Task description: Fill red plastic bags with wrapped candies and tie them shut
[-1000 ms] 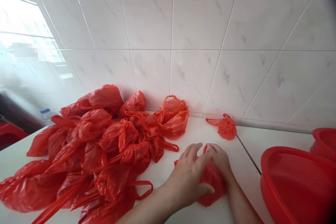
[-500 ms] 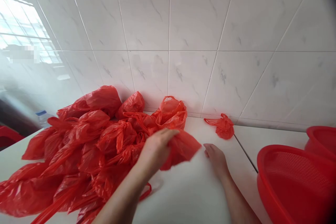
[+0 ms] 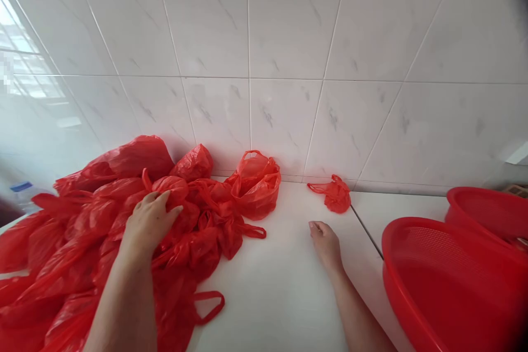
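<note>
red bag [image 3: 175, 189] now joins pile [image 3: 84, 225] under left grip [image 3: 145, 221], can't tell if clamped; right grip [image 3: 325, 242] empty, fingers curled together.

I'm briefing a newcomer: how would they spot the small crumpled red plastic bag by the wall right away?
Start at the white tiled wall, then the white table against it. Along the table's back edge, between the heap of red plastic bags and the red perforated plastic baskets, find the small crumpled red plastic bag. Unlike the heaped bags, it lies by itself.
</note>
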{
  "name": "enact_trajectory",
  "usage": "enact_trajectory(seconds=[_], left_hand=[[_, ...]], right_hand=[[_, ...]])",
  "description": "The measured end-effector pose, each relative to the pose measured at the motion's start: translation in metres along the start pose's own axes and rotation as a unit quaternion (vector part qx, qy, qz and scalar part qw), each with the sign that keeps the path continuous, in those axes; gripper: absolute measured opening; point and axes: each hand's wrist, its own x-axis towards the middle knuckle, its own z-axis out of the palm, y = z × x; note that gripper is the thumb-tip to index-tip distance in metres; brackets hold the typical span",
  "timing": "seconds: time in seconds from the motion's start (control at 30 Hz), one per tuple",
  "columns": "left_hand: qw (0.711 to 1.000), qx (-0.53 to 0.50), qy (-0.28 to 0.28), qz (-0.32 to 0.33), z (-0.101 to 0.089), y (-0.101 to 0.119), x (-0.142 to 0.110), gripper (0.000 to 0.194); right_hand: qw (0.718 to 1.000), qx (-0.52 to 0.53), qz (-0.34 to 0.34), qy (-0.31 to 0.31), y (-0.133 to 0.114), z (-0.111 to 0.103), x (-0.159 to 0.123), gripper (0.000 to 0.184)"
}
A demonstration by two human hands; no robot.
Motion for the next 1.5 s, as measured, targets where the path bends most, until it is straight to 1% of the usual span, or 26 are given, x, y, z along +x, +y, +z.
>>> enact_trajectory(seconds=[0.03, 0.07, 0.17, 0.27, 0.3, 0.33, 0.37, 0.43, 0.5, 0.57, 0.6, 0.67, 0.73, 0.77, 0.87, 0.93, 1.0, 1.07, 1.17, 1.23, 1.3, 1.4, 1.47, 1.5], left_hand=[[1.000, 0.005, 0.017, 0.004, 0.004, -0.001, -0.002, 0.049], [0.999, 0.007, 0.046, 0.012, 0.006, 0.001, -0.004, 0.051], [0.987, -0.027, 0.150, 0.042, 0.002, 0.019, -0.014, 0.052], [0.963, -0.120, 0.230, 0.077, -0.004, 0.051, -0.030, 0.037], [0.952, -0.158, 0.246, 0.088, -0.004, 0.062, -0.036, 0.031], [0.943, -0.197, 0.248, 0.100, -0.003, 0.073, -0.043, 0.026], [0.935, -0.234, 0.242, 0.110, 0.001, 0.083, -0.050, 0.022], [0.926, -0.300, 0.186, 0.134, 0.012, 0.102, -0.064, 0.016], [0.919, -0.351, 0.097, 0.153, 0.029, 0.118, -0.078, 0.015], [0.907, -0.390, 0.014, 0.158, 0.049, 0.131, -0.090, 0.016], [0.899, -0.409, -0.018, 0.157, 0.060, 0.136, -0.095, 0.016], [0.884, -0.439, -0.069, 0.145, 0.080, 0.143, -0.105, 0.016], [0.877, -0.451, -0.104, 0.130, 0.097, 0.147, -0.113, 0.021], [0.876, -0.452, -0.113, 0.124, 0.104, 0.147, -0.116, 0.025], [0.876, -0.451, -0.139, 0.101, 0.116, 0.145, -0.126, 0.041], [0.871, -0.453, -0.174, 0.077, 0.119, 0.144, -0.132, 0.052], [0.865, -0.454, -0.203, 0.066, 0.118, 0.144, -0.137, 0.061], [0.864, -0.451, -0.214, 0.063, 0.117, 0.145, -0.141, 0.065], [0.870, -0.440, -0.213, 0.066, 0.117, 0.146, -0.145, 0.069], [0.877, -0.423, -0.211, 0.086, 0.121, 0.146, -0.146, 0.070], [0.886, -0.399, -0.205, 0.121, 0.128, 0.146, -0.146, 0.070], [0.894, -0.359, -0.190, 0.189, 0.139, 0.144, -0.146, 0.071], [0.896, -0.334, -0.171, 0.237, 0.145, 0.143, -0.146, 0.069], [0.896, -0.323, -0.162, 0.258, 0.148, 0.143, -0.146, 0.067]], right_hand=[[0.999, -0.019, -0.004, 0.026, 0.001, 0.000, 0.003, 0.042], [0.998, -0.041, -0.007, 0.052, 0.003, 0.000, 0.007, 0.042], [0.988, -0.110, -0.006, 0.110, 0.008, -0.001, 0.024, 0.052], [0.978, -0.168, 0.010, 0.123, 0.012, -0.001, 0.040, 0.063], [0.975, -0.185, 0.014, 0.119, 0.013, -0.001, 0.044, 0.066], [0.973, -0.200, 0.016, 0.112, 0.013, 0.000, 0.048, 0.068], [0.971, -0.214, 0.017, 0.104, 0.012, 0.001, 0.050, 0.069], [0.967, -0.239, 0.013, 0.090, 0.010, 0.003, 0.052, 0.068], [0.963, -0.258, 0.006, 0.082, 0.006, 0.003, 0.050, 0.067], [0.960, -0.270, -0.009, 0.076, 0.002, 0.001, 0.044, 0.063], [0.959, -0.272, -0.021, 0.070, 0.000, 0.000, 0.039, 0.057], [0.960, -0.268, -0.057, 0.047, -0.003, -0.003, 0.025, 0.037], [0.961, -0.257, -0.098, 0.018, -0.004, -0.006, 0.006, 0.021], [0.961, -0.251, -0.115, 0.004, -0.004, -0.007, -0.005, 0.018], [0.961, -0.226, -0.158, -0.031, -0.004, -0.010, -0.040, 0.017], [0.964, -0.188, -0.181, -0.051, -0.003, -0.014, -0.062, 0.018], [0.970, -0.138, -0.189, -0.069, -0.004, -0.018, -0.079, 0.020], [0.975, -0.096, -0.183, -0.086, -0.006, -0.023, -0.089, 0.022], [0.983, -0.040, -0.153, -0.098, -0.014, -0.028, -0.095, 0.023], [0.990, -0.008, -0.118, -0.074, -0.021, -0.029, -0.095, 0.020], [0.996, 0.007, -0.086, -0.027, -0.028, -0.025, -0.094, 0.017], [0.999, 0.002, -0.028, 0.031, -0.036, -0.010, -0.093, 0.031], [0.999, -0.019, 0.010, 0.047, -0.039, 0.002, -0.091, 0.039], [0.998, -0.033, 0.021, 0.054, -0.039, 0.008, -0.089, 0.039]])
